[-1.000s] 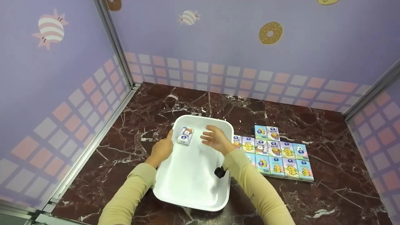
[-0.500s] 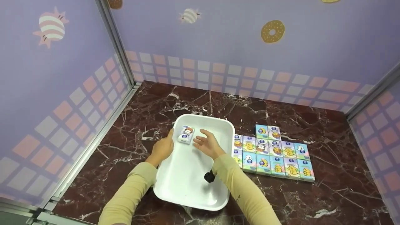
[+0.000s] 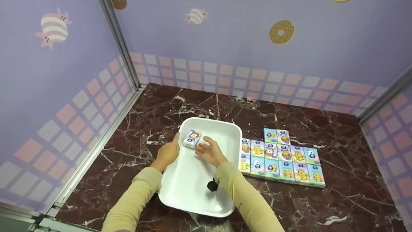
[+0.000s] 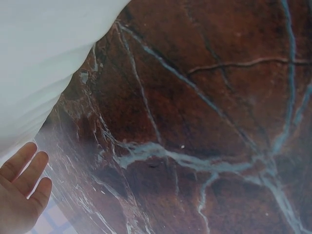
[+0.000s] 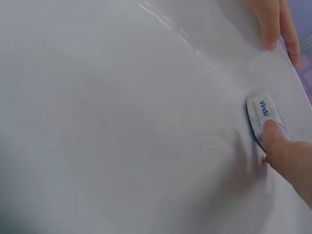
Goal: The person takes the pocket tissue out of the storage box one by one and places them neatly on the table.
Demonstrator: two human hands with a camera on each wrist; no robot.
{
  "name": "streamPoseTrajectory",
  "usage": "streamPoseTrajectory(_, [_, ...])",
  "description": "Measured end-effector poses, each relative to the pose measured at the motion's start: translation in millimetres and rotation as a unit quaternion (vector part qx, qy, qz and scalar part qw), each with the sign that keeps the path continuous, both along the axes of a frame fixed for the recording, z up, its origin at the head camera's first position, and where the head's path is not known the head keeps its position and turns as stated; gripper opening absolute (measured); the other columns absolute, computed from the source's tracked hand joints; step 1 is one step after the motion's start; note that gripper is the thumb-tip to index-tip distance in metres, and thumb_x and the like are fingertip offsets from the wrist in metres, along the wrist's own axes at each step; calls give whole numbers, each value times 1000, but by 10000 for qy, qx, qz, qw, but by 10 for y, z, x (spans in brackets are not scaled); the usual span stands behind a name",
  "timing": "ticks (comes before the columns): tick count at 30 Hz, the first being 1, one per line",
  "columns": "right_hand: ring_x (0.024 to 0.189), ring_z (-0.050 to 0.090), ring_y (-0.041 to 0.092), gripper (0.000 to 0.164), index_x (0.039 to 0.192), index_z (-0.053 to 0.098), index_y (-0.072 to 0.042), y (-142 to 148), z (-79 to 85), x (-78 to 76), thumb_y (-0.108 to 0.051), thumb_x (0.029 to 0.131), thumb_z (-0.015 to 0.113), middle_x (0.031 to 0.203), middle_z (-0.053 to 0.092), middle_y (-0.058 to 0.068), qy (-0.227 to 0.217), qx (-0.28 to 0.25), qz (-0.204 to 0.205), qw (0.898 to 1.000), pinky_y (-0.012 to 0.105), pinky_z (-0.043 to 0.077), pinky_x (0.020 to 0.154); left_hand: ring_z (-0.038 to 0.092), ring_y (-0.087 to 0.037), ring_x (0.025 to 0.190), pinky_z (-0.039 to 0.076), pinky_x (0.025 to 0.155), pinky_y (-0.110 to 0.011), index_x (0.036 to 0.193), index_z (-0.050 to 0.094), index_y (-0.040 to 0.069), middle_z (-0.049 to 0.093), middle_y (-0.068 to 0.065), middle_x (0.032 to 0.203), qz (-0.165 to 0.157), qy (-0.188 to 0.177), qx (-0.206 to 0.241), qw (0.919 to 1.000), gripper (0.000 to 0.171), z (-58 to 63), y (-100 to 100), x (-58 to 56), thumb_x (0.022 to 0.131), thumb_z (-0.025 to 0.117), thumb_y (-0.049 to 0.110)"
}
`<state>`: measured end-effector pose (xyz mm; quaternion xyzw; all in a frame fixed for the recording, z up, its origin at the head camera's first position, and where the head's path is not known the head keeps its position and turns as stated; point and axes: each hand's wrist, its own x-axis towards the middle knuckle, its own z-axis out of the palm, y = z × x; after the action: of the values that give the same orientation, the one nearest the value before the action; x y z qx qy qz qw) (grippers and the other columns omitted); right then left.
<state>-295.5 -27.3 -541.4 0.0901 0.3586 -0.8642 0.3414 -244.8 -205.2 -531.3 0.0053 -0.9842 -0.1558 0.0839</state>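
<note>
A white tray lies on the dark red marbled table. Inside it, near the far left corner, is a small pocket tissue pack with a cartoon print; the right wrist view shows "Vinda" on its end. My left hand holds the tray's left rim, with several fingers along the outer wall. My right hand is over the tray with loosely bent fingers, right beside the pack's near right corner. In the right wrist view its thumb overlaps the pack.
Several more tissue packs lie in neat rows right of the tray, the nearest ones at its right rim. A black wrist device hangs under my right wrist. Patterned walls close off the back and sides.
My right hand has moved left and slightly nearer, from the tray's right side to beside the tissue pack. The left hand and the tray have stayed in place.
</note>
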Motion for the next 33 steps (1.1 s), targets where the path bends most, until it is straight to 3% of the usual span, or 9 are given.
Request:
streamPoseTrajectory(7, [132,17,38,62,141,0,-16,-23,-9,11,-27,91,35,143,4,29,137,88,233,9996,44,19,107,58,-34,58,43,51,-45,136,32,9,61,-18,70,18,-66,-18,10000,48,-18,-14,-7,88,39,14])
streamPoseTrajectory(10, [126,29,37,59,142,6,-21,-26,-20,21,-27,91,36,141,14,31,378,297,379,9981,42,28,102,59,-34,58,44,52,-45,136,32,9,61,-17,70,-2,-65,-17,10000,48,-22,-13,-4,88,39,14])
streamPoseTrajectory(13, [108,46,29,55,142,14,-26,-27,-36,29,-27,91,36,132,31,26,688,648,603,9937,36,39,86,58,-33,57,43,51,-45,136,32,9,61,-17,68,-39,-43,-14,10000,48,-25,-7,3,88,40,14])
streamPoseTrajectory(15, [94,50,23,53,141,17,-29,-29,-50,31,-28,91,36,123,39,20,933,848,809,9887,32,41,76,58,-33,56,43,51,-45,135,33,9,60,-16,67,-50,-1,-10,10000,48,-25,-5,6,88,40,14])
streamPoseTrajectory(17, [84,50,17,52,141,19,-31,-36,-59,38,-28,92,36,117,41,16,1137,984,1003,9835,30,41,70,57,-33,55,43,50,-45,135,33,8,60,-16,66,-63,43,-2,10000,48,-21,-6,10,88,40,14])
streamPoseTrajectory(20, [81,49,14,53,141,18,-30,-54,-62,53,-27,92,37,123,38,14,1319,1144,1223,9770,30,40,69,57,-33,55,42,49,-45,135,34,8,60,-17,66,-55,127,23,9999,48,-14,-12,11,87,41,13])
streamPoseTrajectory(25, [85,47,13,53,141,20,-25,-92,-77,79,-27,91,40,134,31,14,1460,1509,1524,9658,29,40,70,57,-33,55,42,49,-45,135,34,8,60,-18,67,-35,77,37,10000,48,-12,-21,3,88,40,14])
streamPoseTrajectory(29, [110,43,22,54,140,24,-21,-116,-82,85,-29,90,43,137,31,12,1521,1846,1618,9574,35,39,83,58,-33,56,43,50,-45,136,33,9,61,-17,68,-42,-25,79,10000,48,-8,-17,-4,88,39,14])
streamPoseTrajectory(33, [127,31,30,52,137,32,-15,-124,-63,80,-27,88,46,140,32,13,1525,2076,1366,9566,44,33,95,57,-32,54,42,49,-44,136,33,9,59,-16,66,-32,2,99,9999,48,1,-12,-5,88,39,14])
